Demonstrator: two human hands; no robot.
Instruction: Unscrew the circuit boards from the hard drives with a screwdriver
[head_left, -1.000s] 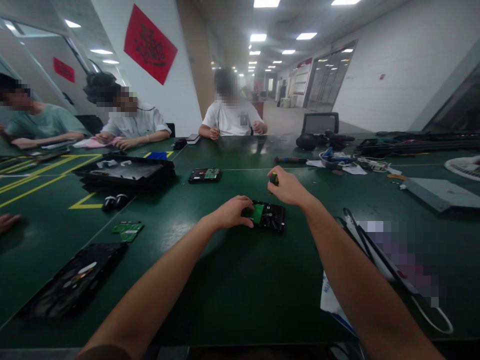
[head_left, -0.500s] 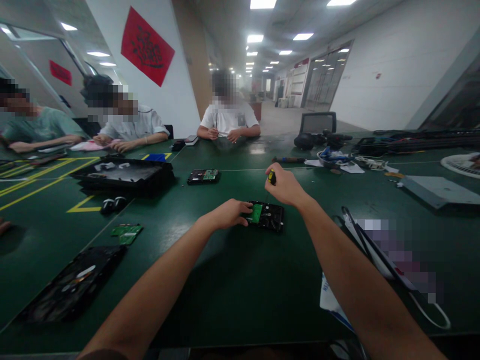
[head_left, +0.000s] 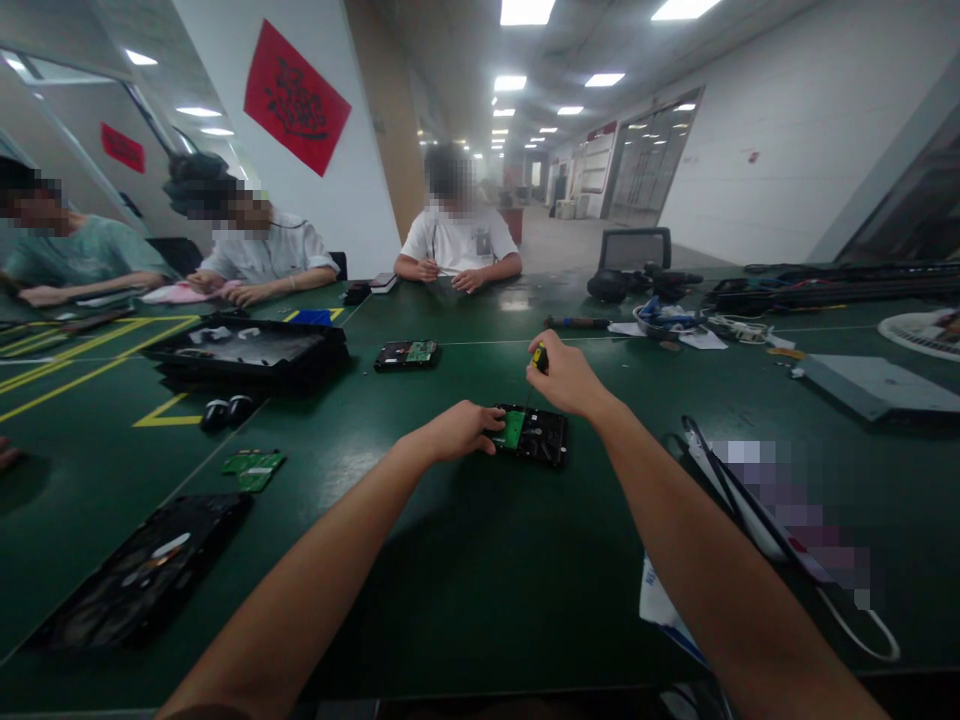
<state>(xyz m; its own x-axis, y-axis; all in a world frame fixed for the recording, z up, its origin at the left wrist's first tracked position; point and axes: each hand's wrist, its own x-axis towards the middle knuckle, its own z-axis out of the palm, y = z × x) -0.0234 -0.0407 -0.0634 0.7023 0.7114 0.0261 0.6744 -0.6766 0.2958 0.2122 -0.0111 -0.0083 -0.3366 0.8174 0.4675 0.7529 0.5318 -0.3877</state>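
Note:
A hard drive (head_left: 546, 438) lies on the green table in front of me, its green circuit board (head_left: 514, 428) facing up. My left hand (head_left: 469, 430) grips its left end, fingers on the board and thumb at the near edge. Above the drive, my right hand (head_left: 564, 372) is closed around a screwdriver with a yellow and black handle (head_left: 540, 358). The thin shaft points down to the drive near the board's edge; whether the tip sits in a screw is too small to tell.
Another hard drive (head_left: 406, 354) lies further back. To the left are black trays (head_left: 247, 345), loose green circuit boards (head_left: 255, 468) and a black drive casing (head_left: 142, 570). A grey metal case (head_left: 877, 385) is at right. Several people sit across the table.
My right hand and the screwdriver have shifted slightly left over the drive. The left hand stays on the hard drive.

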